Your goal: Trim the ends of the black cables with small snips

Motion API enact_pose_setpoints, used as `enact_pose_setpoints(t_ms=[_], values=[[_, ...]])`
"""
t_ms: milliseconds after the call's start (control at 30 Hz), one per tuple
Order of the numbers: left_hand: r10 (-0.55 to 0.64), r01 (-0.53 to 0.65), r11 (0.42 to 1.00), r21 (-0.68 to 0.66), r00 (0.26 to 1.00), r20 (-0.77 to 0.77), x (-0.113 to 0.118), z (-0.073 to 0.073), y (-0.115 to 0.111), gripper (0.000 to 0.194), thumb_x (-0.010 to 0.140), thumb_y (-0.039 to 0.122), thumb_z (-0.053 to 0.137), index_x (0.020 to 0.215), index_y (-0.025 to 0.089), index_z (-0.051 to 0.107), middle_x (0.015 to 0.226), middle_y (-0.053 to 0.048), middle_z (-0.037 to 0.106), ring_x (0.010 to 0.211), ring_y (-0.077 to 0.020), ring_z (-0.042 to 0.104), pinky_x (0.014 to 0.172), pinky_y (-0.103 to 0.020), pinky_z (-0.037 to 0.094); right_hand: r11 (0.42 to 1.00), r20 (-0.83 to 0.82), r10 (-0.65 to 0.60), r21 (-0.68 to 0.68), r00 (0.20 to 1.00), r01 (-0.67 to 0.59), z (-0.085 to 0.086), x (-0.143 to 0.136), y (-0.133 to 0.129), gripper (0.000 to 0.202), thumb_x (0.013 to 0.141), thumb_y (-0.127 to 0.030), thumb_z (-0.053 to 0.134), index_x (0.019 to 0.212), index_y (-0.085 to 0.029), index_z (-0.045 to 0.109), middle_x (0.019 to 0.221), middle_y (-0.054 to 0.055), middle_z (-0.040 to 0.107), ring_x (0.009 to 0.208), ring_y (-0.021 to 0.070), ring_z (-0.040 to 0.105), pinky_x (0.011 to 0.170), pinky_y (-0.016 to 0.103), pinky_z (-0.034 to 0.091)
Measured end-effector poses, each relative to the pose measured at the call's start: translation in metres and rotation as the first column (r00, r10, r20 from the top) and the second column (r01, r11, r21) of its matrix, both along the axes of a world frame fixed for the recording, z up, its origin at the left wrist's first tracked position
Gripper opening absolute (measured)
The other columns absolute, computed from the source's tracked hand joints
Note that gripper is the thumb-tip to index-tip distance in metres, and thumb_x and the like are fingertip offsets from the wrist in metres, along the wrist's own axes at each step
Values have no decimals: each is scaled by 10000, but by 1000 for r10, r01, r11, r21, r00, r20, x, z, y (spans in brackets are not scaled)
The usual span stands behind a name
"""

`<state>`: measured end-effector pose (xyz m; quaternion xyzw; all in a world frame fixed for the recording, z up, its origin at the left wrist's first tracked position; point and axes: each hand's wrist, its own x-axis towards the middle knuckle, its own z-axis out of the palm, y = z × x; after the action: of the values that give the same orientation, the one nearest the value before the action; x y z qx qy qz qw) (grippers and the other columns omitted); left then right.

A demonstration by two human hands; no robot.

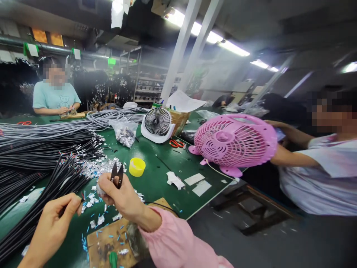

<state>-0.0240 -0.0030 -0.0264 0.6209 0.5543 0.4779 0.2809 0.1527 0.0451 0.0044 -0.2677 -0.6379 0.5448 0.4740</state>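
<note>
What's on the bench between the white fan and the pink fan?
Head view: red-handled scissors lie between the white fan and the pink fan, with dark plastic behind them.

The head camera looked forward and down across the green tabletop (156, 182), with the left hand (54, 223) and right hand (119, 195) close below, 1 pink fan (231, 141) farther out at the right edge, and ceiling lamps (234, 47) high beyond.
</note>
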Motion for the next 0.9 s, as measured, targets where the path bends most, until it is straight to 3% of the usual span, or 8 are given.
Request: enact_pose_setpoints(t_ms=[100,200,267,333,433,567,667,900], values=[[12,-12,1000,-4,1000,-16,3,9,0,540,859,642,498,521,243,365,523,56,278,467,-106,243,365,-225,218,948,105,-203,272,974,168,-5,0,2,422,905,-521,599,636,-208,513,587,-30,500,555,113,446,546,240,386],[-22,20,1000,-24,995,-97,8,24,-2,513,824,630,490,511,250,346,521,59,235,459,-100,219,380,-233,221,829,196,-156,559,968,20,-17,-2,5,139,896,-263,603,777,-196,632,766,22,648,673,130,561,644,239,449],[-77,70,996,-55,988,-137,9,30,-3,499,824,614,487,513,249,351,527,57,232,461,-100,223,387,-233,228,776,199,-83,628,977,-62,-22,-4,5,103,857,-160,571,789,-193,641,771,20,643,670,124,568,642,231,448],[-114,106,992,-71,985,-132,7,31,-3,513,842,615,477,514,246,337,531,56,231,465,-100,221,389,-232,226,857,147,40,503,988,-110,-20,-6,5,142,851,-203,591,712,-192,614,693,1,599,607,112,537,593,224,433],[-102,99,994,-35,990,-99,1,24,-2,537,859,616,506,514,235,352,527,56,265,482,-102,236,408,-228,250,980,-81,198,4,977,-198,-6,-4,6,354,806,-432,690,587,-203,532,517,-53,470,443,78,403,441,205,349],[-30,32,999,29,997,-76,-5,14,-2,489,872,572,549,542,224,458,534,48,371,500,-109,323,440,-220,300,940,-370,-185,-336,911,55,6,2,12,504,689,-550,751,540,-223,397,447,-108,324,376,38,223,369,193,211],[15,-11,998,56,997,-82,-5,13,-2,470,884,542,527,542,223,487,525,45,402,483,-107,362,435,-214,314,952,-170,-262,-208,950,226,1,0,10,531,722,-557,733,482,-217,403,420,-84,337,392,53,279,384,217,209],[116,-103,988,110,987,-111,10,24,-4,447,779,517,517,446,224,461,434,46,374,384,-95,340,352,-202,284,959,27,-161,241,987,150,-13,-7,-1,89,727,-243,710,682,-170,736,620,1,641,534,102,512,523,217,441]])
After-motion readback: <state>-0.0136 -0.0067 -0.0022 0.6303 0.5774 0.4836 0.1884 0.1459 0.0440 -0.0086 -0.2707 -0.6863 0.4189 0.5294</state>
